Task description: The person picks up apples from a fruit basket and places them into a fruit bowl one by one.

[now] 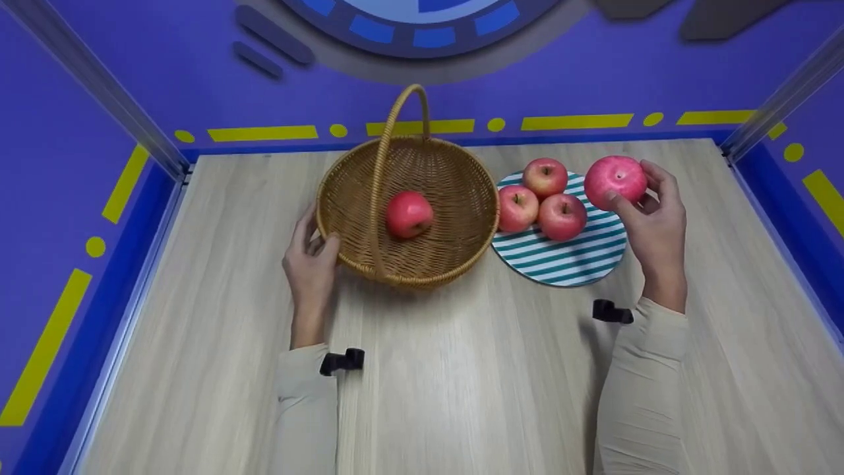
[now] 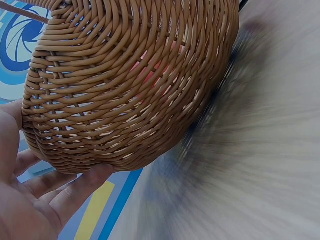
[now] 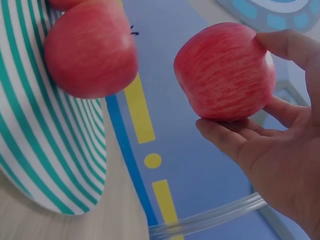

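My left hand (image 1: 312,267) grips the left rim of a brown wicker basket (image 1: 461,254), thumb at the rim and fingers against the outer weave. One red apple (image 1: 409,214) lies inside the basket; in the left wrist view it shows only as red through the gaps. Above the right side of a striped round plate (image 1: 587,267), my right hand (image 1: 659,221) holds another apple (image 3: 225,72) between thumb and fingers. On the plate sit three more apples, one at the back (image 1: 545,177), one at left (image 1: 517,208) and one in front (image 1: 562,216).
The basket's tall arched handle (image 1: 384,152) stands upright across its opening. Blue panels (image 1: 211,86) with yellow marks enclose the wooden table (image 1: 461,382) at the back and both sides. Black wrist mounts (image 1: 343,361) sit by the sleeves.
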Demonstrator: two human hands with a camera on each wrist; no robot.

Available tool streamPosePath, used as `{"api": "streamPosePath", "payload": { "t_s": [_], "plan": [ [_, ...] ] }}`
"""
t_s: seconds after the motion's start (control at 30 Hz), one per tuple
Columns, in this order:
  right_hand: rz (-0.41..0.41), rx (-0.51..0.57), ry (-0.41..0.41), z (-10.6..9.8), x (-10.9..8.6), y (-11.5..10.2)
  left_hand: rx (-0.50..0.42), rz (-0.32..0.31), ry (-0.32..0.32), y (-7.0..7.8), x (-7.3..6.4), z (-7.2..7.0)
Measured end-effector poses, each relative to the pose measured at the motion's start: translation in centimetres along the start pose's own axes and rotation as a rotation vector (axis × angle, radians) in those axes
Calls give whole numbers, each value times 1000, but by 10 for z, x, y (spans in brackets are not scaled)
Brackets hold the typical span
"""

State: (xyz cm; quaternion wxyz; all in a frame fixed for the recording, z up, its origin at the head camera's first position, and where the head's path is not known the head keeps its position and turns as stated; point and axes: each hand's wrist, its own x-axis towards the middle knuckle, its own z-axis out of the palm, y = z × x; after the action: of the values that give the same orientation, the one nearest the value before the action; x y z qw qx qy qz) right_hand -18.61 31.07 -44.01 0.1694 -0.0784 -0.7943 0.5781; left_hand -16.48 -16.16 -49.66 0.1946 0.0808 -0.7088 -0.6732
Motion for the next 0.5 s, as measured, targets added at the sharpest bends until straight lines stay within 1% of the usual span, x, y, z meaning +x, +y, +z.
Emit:
{"api": "streamPosePath", "payload": {
  "t_s": [0.27, 0.5],
  "plan": [
    [87, -52, -17, -4, 2, 10, -15, -25, -3, 1, -1, -1],
    [178, -77, -33, -5, 5, 19, 0, -22, -8, 1, -1, -1]
  ]
}}
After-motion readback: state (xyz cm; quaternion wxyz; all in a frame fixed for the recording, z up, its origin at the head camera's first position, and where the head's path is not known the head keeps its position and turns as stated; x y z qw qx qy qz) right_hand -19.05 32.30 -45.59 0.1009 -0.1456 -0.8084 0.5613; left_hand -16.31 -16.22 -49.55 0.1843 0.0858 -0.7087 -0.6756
